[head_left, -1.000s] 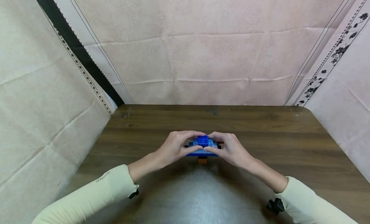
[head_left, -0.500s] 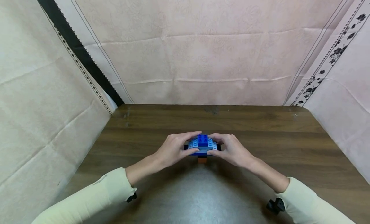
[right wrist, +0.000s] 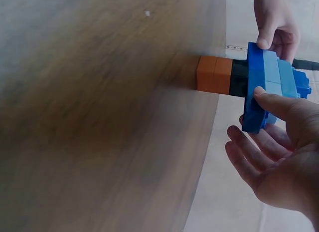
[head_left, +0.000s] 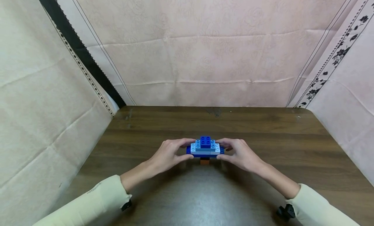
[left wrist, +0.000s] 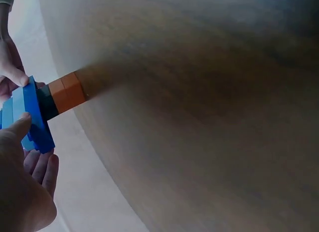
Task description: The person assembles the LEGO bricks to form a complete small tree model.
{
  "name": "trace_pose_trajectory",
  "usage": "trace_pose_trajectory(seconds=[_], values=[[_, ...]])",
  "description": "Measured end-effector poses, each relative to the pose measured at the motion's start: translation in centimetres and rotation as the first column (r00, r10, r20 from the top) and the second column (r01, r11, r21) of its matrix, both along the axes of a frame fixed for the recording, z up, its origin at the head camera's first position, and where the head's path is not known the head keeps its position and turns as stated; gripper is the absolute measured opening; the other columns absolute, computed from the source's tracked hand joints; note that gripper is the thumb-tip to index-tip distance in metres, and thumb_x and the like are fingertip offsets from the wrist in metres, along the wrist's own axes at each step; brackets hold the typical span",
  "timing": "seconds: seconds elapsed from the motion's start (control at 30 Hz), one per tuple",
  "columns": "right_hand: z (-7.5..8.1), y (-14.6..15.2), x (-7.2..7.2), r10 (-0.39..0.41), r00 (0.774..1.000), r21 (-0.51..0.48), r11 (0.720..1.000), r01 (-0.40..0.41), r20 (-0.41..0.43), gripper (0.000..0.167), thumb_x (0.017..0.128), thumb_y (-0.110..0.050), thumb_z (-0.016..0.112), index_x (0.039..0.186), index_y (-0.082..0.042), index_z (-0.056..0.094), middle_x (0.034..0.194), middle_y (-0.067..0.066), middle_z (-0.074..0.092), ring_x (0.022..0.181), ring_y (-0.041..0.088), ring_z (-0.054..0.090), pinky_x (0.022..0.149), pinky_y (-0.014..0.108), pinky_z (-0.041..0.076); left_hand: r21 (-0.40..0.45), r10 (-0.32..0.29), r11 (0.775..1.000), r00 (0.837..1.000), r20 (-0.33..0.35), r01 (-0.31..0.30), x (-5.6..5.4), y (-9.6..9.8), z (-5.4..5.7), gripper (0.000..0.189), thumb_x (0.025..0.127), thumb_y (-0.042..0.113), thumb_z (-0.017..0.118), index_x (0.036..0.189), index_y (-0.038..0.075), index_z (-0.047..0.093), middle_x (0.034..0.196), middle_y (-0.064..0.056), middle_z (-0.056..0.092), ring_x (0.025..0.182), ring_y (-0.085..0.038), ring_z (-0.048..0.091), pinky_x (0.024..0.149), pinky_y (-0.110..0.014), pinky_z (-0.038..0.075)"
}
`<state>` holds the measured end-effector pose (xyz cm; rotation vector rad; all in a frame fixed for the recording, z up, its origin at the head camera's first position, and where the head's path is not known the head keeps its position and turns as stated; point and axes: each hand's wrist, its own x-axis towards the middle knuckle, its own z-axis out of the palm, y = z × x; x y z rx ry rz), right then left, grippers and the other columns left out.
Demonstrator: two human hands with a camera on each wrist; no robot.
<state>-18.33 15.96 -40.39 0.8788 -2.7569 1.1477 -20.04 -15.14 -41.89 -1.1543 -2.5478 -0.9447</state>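
A stepped model of toy building bricks (head_left: 205, 147) stands upright on the table in the head view. A dark blue brick tops light blue layers, over a wide dark blue layer (right wrist: 255, 67). Beneath these, a narrow stem has a dark section (left wrist: 47, 101) above orange bricks (left wrist: 68, 92) at the table surface. My left hand (head_left: 169, 154) holds the left end of the wide layer, thumb on its front face and fingers behind. At the right end, my right hand (head_left: 241, 154) grips it likewise, its lower fingers (right wrist: 244, 152) loosely curved.
The brown wooden table (head_left: 146, 122) extends around the model. Pale patterned cloth (head_left: 204, 57) hangs behind it and along both sides. Black devices (head_left: 286, 212) are strapped at the sleeve cuffs.
Both hands have slid outward and down from the upper layers to the ends of the wide dark blue layer, uncovering more bricks. The model stays in about the same place.
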Motion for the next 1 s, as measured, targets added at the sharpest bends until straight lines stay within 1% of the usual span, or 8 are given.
trace_pose_trajectory(seconds=[0.13,0.3,0.43,0.57,0.7,0.87,1.0], values=[[-0.5,0.5,0.2,-0.016,1.000,-0.009,1.000,0.016,0.005,0.045,0.092,-0.012,0.085,0.132,0.002,0.069,0.122,0.015,0.075,0.105,0.027,0.074,0.090,0.047,0.061,0.001,0.020,1.000,1.000,0.002,-0.020,0.1,-0.4,-0.5,0.052,0.094,0.025,0.085,0.140,0.012,0.067,0.131,-0.005,0.074,0.116,-0.019,0.073,0.098,-0.040,0.058],[-0.9,0.9,0.5,-0.022,1.000,-0.029,0.999,0.022,0.004,0.045,0.092,-0.014,0.086,0.132,0.001,0.069,0.119,0.013,0.076,0.102,0.025,0.075,0.089,0.045,0.062,-0.003,0.035,0.999,0.999,0.001,-0.035,0.2,-0.8,-1.1,0.049,0.093,0.023,0.086,0.138,0.010,0.069,0.125,-0.006,0.077,0.108,-0.023,0.076,0.093,-0.041,0.061],[-1.4,0.9,0.6,-0.023,1.000,-0.050,0.998,0.022,-0.012,0.045,0.092,-0.012,0.086,0.131,-0.001,0.069,0.117,0.011,0.077,0.101,0.024,0.075,0.088,0.044,0.062,-0.011,0.034,0.999,0.999,0.000,-0.034,0.4,-1.0,-1.5,0.052,0.093,0.020,0.086,0.140,0.008,0.067,0.128,-0.009,0.075,0.107,-0.024,0.076,0.092,-0.040,0.061],[-1.8,0.8,0.6,-0.025,0.998,-0.062,0.998,0.021,-0.053,0.042,0.090,-0.008,0.087,0.128,-0.001,0.070,0.113,0.010,0.078,0.097,0.022,0.075,0.086,0.043,0.062,-0.020,0.026,0.999,0.999,0.025,-0.026,0.4,-0.9,-1.8,0.053,0.095,0.016,0.084,0.143,0.005,0.065,0.130,-0.012,0.073,0.110,-0.027,0.075,0.094,-0.040,0.060],[-1.9,0.7,0.6,-0.026,0.996,-0.066,0.998,0.021,-0.082,0.038,0.091,-0.007,0.085,0.126,-0.001,0.070,0.109,0.008,0.078,0.095,0.020,0.075,0.084,0.044,0.063,-0.014,0.029,0.999,0.998,0.050,-0.029,0.4,-0.7,-1.9,0.052,0.096,0.014,0.082,0.144,0.004,0.064,0.129,-0.013,0.074,0.109,-0.024,0.076,0.092,-0.038,0.060],[-1.8,0.8,0.6,-0.030,0.997,-0.062,0.998,0.025,-0.073,0.038,0.094,-0.007,0.082,0.129,0.000,0.070,0.111,0.007,0.078,0.095,0.019,0.075,0.086,0.045,0.062,0.000,0.034,0.999,0.997,0.066,-0.034,0.4,-0.6,-1.8,0.054,0.099,0.013,0.078,0.149,0.004,0.060,0.128,-0.013,0.074,0.107,-0.019,0.076,0.091,-0.034,0.060],[-1.7,0.9,0.4,-0.023,0.997,-0.048,0.999,0.020,-0.073,0.039,0.097,-0.007,0.078,0.133,0.004,0.069,0.115,0.011,0.078,0.097,0.022,0.076,0.088,0.044,0.062,0.015,0.034,0.999,0.997,0.064,-0.035,0.2,-0.5,-1.6,0.054,0.101,0.014,0.076,0.151,0.004,0.058,0.127,-0.012,0.075,0.109,-0.018,0.075,0.091,-0.033,0.060]])
